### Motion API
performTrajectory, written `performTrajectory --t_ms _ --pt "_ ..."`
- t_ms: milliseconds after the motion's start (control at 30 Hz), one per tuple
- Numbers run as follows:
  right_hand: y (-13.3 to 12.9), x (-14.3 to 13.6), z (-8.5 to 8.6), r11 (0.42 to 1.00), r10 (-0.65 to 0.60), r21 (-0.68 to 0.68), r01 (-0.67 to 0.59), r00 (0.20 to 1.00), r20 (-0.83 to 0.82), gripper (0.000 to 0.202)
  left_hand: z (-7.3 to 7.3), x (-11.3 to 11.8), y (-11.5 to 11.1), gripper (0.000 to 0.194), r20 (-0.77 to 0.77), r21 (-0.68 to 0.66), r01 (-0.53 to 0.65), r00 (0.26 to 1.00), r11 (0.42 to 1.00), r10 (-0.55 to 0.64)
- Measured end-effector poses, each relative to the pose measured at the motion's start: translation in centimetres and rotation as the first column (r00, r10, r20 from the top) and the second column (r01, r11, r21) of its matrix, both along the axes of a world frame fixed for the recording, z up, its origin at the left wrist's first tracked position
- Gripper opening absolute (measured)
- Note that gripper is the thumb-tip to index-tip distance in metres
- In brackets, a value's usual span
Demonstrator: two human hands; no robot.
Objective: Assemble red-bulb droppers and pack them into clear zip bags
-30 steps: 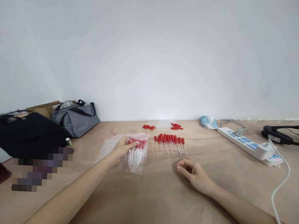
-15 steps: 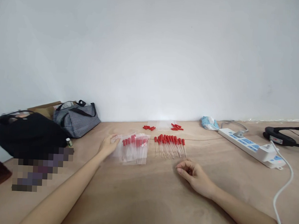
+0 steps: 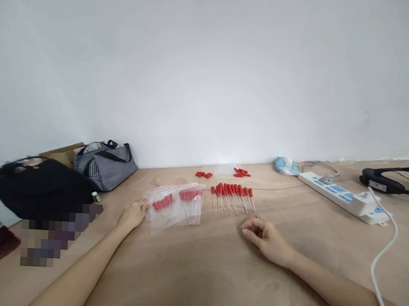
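My left hand [image 3: 133, 214] lies at the left edge of a clear zip bag [image 3: 159, 223], its bent fingers closed at the bag's upper left side. Inside that bag several droppers with red bulbs [image 3: 162, 203] lie at a slant. A second zip bag [image 3: 196, 216] with red-bulbed droppers overlaps it on the right. My right hand [image 3: 266, 238] rests on the table, loosely curled, with a gap between thumb and fingers and nothing held. Just beyond it lies a row of loose red-bulbed droppers [image 3: 232, 200], bulbs pointing away from me.
At the back lie loose red bulbs [image 3: 203, 174] and a clear bag [image 3: 220, 170]. To the right are a blue-white packet [image 3: 286, 166], a power strip [image 3: 339, 196] with a white cable [image 3: 377, 258], and a black headset [image 3: 383, 183]. On the left stand a striped bag [image 3: 104, 168] and a black bag [image 3: 45, 190].
My left hand has moved down and left, and the left zip bag has turned and spread away from the right one, its droppers now slanting. The right hand has stayed put.
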State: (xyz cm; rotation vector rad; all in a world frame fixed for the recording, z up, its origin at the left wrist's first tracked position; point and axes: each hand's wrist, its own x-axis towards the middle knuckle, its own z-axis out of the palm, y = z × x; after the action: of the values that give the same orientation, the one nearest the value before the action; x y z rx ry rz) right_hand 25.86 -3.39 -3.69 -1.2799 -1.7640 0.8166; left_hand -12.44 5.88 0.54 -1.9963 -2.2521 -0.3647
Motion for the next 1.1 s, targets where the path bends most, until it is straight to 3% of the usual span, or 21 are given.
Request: performTrajectory --t_ms 133,233,300,367,467,533,633,733,833,967,1033,1100 --pt "0.2 0.2 -0.4 1.0 -0.014 0.0 0.014 1.0 -0.015 0.017 1.5 -1.0 -0.7 0.033 -0.067 0.1 -0.046 0.996 0.994 0.053" --pt "0.4 0.2 -0.8 0.999 -0.045 0.026 0.045 0.999 -0.029 0.017 3.4 -1.6 -1.4 0.037 -0.129 0.302 -0.02 0.99 0.953 0.062" --pt "0.7 0.3 -1.0 0.993 -0.097 0.062 0.1 0.994 -0.046 0.017 4.5 -1.2 -1.8 0.039 -0.155 0.475 0.097 0.988 0.875 -0.025" --pt "1.5 0.6 -0.9 0.976 -0.183 0.11 0.187 0.982 -0.049 0.018 5.0 0.3 -2.4 0.038 -0.107 0.528 0.242 0.97 0.814 -0.219" --pt "4.0 1.5 -0.3 0.927 -0.338 0.16 0.338 0.941 -0.031 0.019 4.1 4.5 -3.7 0.038 0.096 0.327 0.544 0.794 0.772 -0.601" --pt "6.1 2.4 0.2 0.864 -0.496 0.108 0.492 0.868 0.014 0.019 3.0 7.8 -4.8 0.037 0.18 0.131 0.753 0.622 0.645 -0.762" --pt "9.2 3.6 0.8 0.801 -0.599 0.038 0.598 0.798 0.066 0.022 1.9 12.1 -6.2 0.033 0.285 -0.058 0.895 0.44 0.443 -0.851" --pt "11.3 4.1 1.1 0.782 -0.612 -0.056 0.621 0.781 0.123 0.021 1.9 14.3 -6.8 0.032 0.295 -0.089 0.933 0.36 0.35 -0.885" --pt "12.4 3.8 1.2 0.771 -0.594 -0.155 0.617 0.786 0.173 0.022 2.2 14.5 -7.3 0.033 0.28 -0.083 0.917 0.398 0.391 -0.874" --pt "12.7 3.1 1.2 0.742 -0.607 -0.228 0.63 0.776 0.17 0.026 2.2 13.7 -8.7 0.038 0.326 -0.113 0.824 0.558 0.555 -0.763" --pt "12.6 2.8 1.3 0.736 -0.618 -0.254 0.628 0.776 0.127 0.026 1.9 13.5 -9.5 0.044 0.334 -0.187 0.798 0.6 0.573 -0.727" --pt "12.4 2.9 1.5 0.748 -0.618 -0.274 0.605 0.785 0.045 0.027 1.5 13.4 -9.9 0.049 0.329 -0.248 0.796 0.605 0.552 -0.725"
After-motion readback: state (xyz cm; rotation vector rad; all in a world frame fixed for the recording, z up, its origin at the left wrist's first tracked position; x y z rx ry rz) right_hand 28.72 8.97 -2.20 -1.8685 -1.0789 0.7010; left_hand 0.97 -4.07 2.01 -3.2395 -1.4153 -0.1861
